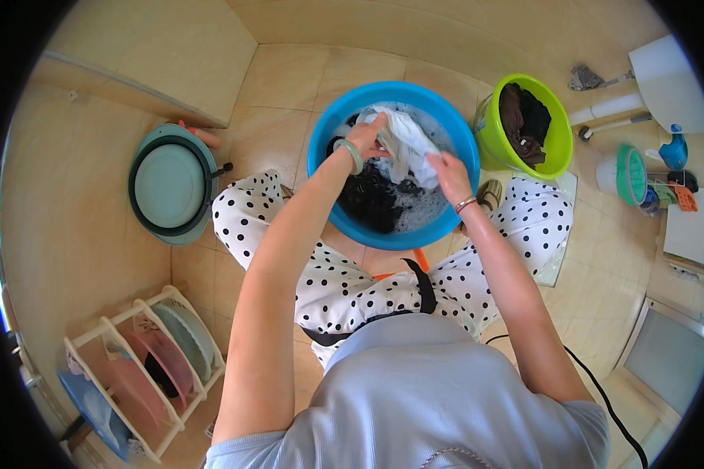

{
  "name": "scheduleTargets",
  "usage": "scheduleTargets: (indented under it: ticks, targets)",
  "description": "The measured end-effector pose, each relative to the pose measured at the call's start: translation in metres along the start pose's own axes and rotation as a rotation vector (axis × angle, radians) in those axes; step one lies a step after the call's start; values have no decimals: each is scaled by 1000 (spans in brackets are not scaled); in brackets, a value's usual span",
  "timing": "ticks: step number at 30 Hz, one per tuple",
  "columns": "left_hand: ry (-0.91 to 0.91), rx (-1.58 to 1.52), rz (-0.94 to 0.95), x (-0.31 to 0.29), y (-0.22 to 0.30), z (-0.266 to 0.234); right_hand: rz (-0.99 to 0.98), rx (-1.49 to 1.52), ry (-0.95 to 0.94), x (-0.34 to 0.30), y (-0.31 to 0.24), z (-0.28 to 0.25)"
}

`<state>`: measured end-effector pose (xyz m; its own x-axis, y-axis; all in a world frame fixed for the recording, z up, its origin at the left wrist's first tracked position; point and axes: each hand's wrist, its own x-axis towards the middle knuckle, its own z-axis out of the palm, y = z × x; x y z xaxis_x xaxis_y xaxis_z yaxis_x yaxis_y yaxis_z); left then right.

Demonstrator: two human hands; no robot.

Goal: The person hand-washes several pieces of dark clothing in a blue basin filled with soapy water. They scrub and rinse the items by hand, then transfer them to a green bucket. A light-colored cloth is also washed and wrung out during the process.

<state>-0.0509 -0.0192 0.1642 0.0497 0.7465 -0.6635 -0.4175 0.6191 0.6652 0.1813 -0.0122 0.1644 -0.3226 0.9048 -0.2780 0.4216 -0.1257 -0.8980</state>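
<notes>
A round blue basin (451, 223) stands on the floor between my knees, holding soapy water. Above the suds a wet white cloth (409, 139), maybe a garment, is stretched between my two hands. My left hand (365, 138) grips its left part, where a greyish section hangs down. On the other side my right hand (450, 177) pinches its right edge. Dark clothes (370, 195) lie soaking in the near left of the basin, partly under foam. The cloth's lower end touches or nearly touches the water; I cannot tell which.
A lime-green bucket (559, 148) with dark clothes stands right of the basin. Folded round basins (172, 187) lean at the left wall. A white rack (125, 344) holds several basins at the lower left. A small bin (608, 173) and a blue spray bottle (673, 148) are far right.
</notes>
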Motion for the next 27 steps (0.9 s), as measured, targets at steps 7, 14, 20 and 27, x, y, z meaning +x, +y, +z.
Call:
scheduleTargets:
  ticks: [7,14,20,27]
  targets:
    - [-80,802,149,-3,-11,3,198,605,-58,6,-59,-1]
    - [146,1058,404,-35,-44,22,-41,762,-65,-7,-136,-12]
    - [243,1015,533,-37,-9,19,-70,802,-54,4,-173,-62]
    - [175,820,608,-51,36,-14,35,778,-143,36,-124,-105]
